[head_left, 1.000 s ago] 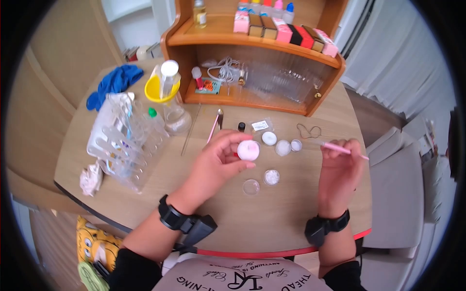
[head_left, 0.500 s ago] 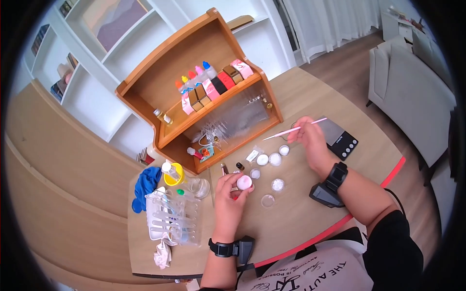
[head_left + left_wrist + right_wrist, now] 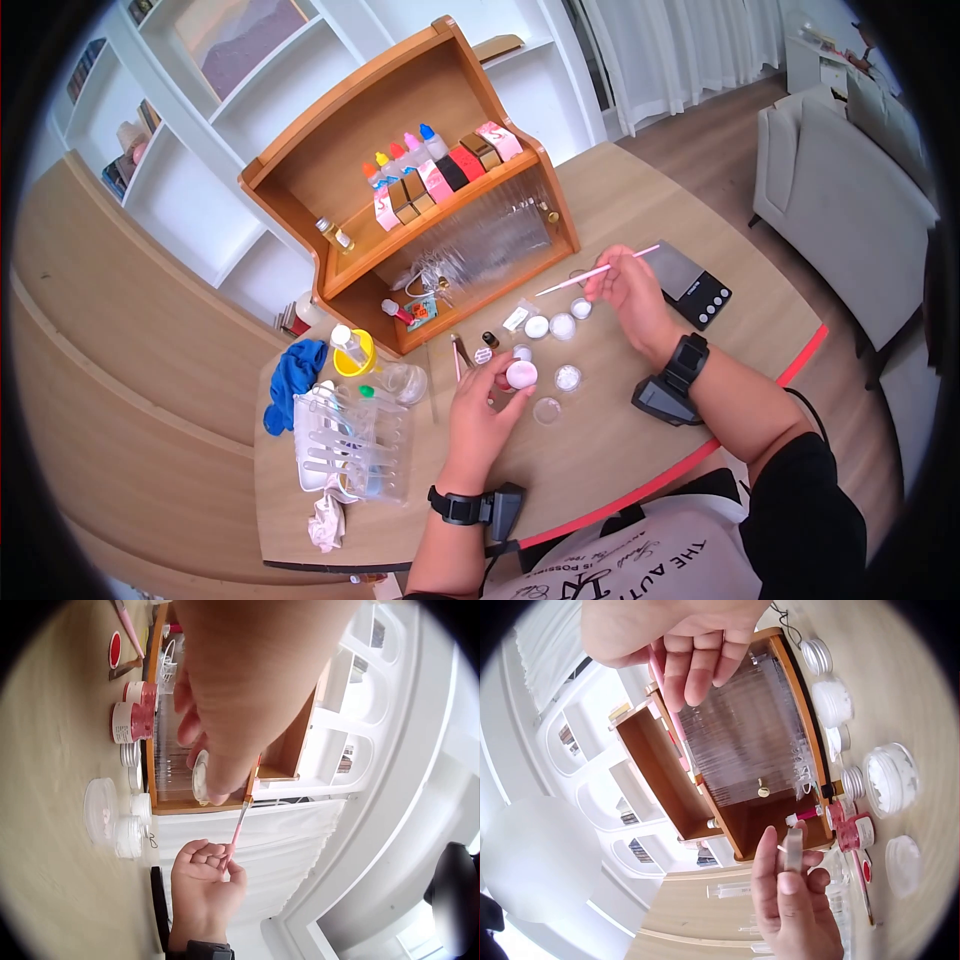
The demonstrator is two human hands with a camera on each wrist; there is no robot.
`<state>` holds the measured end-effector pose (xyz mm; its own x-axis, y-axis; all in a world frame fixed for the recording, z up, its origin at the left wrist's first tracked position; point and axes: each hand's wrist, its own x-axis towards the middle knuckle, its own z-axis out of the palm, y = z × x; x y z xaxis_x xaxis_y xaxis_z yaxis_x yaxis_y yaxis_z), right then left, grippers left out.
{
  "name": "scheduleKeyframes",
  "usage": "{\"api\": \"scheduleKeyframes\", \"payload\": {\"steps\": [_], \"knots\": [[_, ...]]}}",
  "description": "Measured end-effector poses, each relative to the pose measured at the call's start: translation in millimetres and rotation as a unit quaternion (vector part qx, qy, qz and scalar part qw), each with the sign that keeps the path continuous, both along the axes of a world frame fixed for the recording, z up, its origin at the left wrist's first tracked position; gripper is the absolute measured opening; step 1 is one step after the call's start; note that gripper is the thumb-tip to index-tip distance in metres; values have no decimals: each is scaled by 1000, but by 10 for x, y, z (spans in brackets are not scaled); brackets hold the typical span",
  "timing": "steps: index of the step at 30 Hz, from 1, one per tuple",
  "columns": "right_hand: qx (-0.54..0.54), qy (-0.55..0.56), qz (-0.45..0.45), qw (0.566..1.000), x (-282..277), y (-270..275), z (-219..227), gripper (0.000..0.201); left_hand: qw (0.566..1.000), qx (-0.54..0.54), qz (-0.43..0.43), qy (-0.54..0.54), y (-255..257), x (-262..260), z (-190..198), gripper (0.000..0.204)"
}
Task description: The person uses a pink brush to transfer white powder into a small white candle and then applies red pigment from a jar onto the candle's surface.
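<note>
My left hand (image 3: 478, 410) holds up a small round candle (image 3: 521, 375) with a pale pink top, pinched at its edge between thumb and fingers. In the right wrist view the candle (image 3: 793, 850) appears edge-on, a thin white wick-like piece beside it. My right hand (image 3: 635, 305) grips a pink-handled paintbrush (image 3: 602, 271) whose tip points left, apart from the candle. Its metal collar and bristles show in the left wrist view, on the brush (image 3: 240, 821). Beneath my left hand stand small red jars (image 3: 855, 832).
A pot of white flakes (image 3: 568, 378), a clear lid (image 3: 547, 411) and several small white pots (image 3: 562, 327) lie between the hands. A black scale (image 3: 700, 300) lies right. Left are a clear rack (image 3: 350, 450) and blue cloth (image 3: 297, 375). A wooden cabinet (image 3: 430, 330) stands behind.
The head view has turned and tilted, bringing in the scale and bookshelves. Lately my left hand has shifted the candle slightly right. The right hand keeps the brush raised.
</note>
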<state>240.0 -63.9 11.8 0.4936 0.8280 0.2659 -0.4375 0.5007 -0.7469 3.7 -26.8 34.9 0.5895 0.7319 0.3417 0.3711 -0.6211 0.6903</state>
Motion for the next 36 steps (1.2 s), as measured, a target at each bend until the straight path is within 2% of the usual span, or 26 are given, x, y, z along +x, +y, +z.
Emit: {"api": "scheduleKeyframes", "payload": {"steps": [2, 3, 5, 8, 19, 21, 23, 30, 36], "knots": [[3, -18, -9, 1000, 1, 6, 0, 20, 991, 131, -3, 10, 37, 14, -49, 46], [1, -18, -6, 1000, -2, 9, 12, 20, 992, 128, 0, 11, 42, 23, -42, 46], [-1, -13, -10, 1000, -15, 4, 23, 20, 969, 242, 28, 44, 38, 35, -23, 44], [-4, 0, -15, 1000, -17, 18, 17, 18, 958, 274, 43, 78, 7, 83, 15, 40], [38, 46, -1, 998, 29, 29, -6, 12, 938, 305, 9, 163, -127, 250, 83, 35], [40, 20, -7, 999, 28, 41, -16, 14, 935, 302, 18, 183, -120, 258, 57, 34], [52, 32, -9, 998, 22, 35, 2, 12, 920, 338, 6, 198, -100, 269, 21, 31], [71, 51, -11, 996, 29, 37, 19, 9, 906, 362, 8, 221, -86, 310, -15, 28], [86, 54, -16, 995, 36, 34, 35, 8, 895, 359, -23, 264, -67, 345, 4, 28]]}}
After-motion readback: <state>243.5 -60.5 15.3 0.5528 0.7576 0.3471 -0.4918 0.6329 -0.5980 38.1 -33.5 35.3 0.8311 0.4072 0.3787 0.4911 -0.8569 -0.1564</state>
